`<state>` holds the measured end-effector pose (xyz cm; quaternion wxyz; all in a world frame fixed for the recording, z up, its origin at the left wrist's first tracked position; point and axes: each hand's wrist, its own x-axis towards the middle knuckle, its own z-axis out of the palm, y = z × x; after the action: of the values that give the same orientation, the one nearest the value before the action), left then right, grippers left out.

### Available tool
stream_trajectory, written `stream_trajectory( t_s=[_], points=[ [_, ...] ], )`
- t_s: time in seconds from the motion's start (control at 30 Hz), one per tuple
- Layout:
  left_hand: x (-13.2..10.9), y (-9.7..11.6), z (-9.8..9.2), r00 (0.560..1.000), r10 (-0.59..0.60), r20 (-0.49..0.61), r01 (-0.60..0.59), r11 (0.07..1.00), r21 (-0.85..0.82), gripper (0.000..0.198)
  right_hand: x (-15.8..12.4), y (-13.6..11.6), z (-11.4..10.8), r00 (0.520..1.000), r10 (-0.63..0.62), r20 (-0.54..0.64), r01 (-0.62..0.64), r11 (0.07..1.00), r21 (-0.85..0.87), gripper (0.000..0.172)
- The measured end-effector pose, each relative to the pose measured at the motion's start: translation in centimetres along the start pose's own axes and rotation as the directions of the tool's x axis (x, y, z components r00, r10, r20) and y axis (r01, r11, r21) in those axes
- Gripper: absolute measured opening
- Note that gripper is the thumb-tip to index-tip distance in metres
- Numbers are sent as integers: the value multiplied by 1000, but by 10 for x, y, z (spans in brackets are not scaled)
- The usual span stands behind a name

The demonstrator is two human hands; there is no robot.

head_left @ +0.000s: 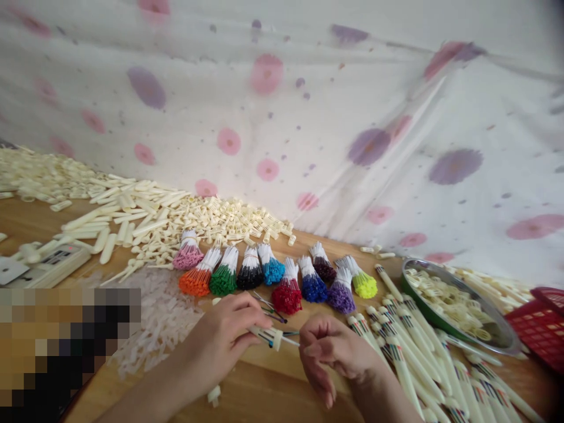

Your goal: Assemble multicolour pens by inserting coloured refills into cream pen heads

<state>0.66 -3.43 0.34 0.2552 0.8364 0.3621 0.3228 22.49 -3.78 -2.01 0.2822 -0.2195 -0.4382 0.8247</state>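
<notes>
Low in the middle, my left hand (pixel 227 332) is closed round a cream multicolour pen barrel (pixel 268 336) with a slotted end that points right. Dark and bluish bits show in its slots. My right hand (pixel 332 349) pinches a thin white pen refill (pixel 291 342), which runs from its fingertips to the slotted end; its far tip is hidden. Several loose refills (pixel 277 314) with dark ends lie just behind the hands. Beyond stand tied refill bundles, among them a red bundle (pixel 287 291), a green bundle (pixel 224 273) and a purple bundle (pixel 341 294).
Many pens with coloured sliders (pixel 409 346) lie at the right, beside a metal-lined bowl (pixel 506 341) of cream rings and a red basket (pixel 535 326). Cream parts (pixel 229 214) are heaped along the patterned curtain (pixel 273 117). Clear plastic pieces (pixel 152 317) lie left.
</notes>
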Motion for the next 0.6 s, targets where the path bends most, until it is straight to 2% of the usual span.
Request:
stream_trajectory(
  t_s=[0.23,0.6],
  points=[
    [-2,0,1,1000,-2,8,2,1000,-22,30,3,9,-5,995,-50,91,39,992,118,20],
    [0,-7,0,997,-72,-9,69,982,-176,26,-2,3,-5,999,-40,17,37,984,176,19]
  ],
)
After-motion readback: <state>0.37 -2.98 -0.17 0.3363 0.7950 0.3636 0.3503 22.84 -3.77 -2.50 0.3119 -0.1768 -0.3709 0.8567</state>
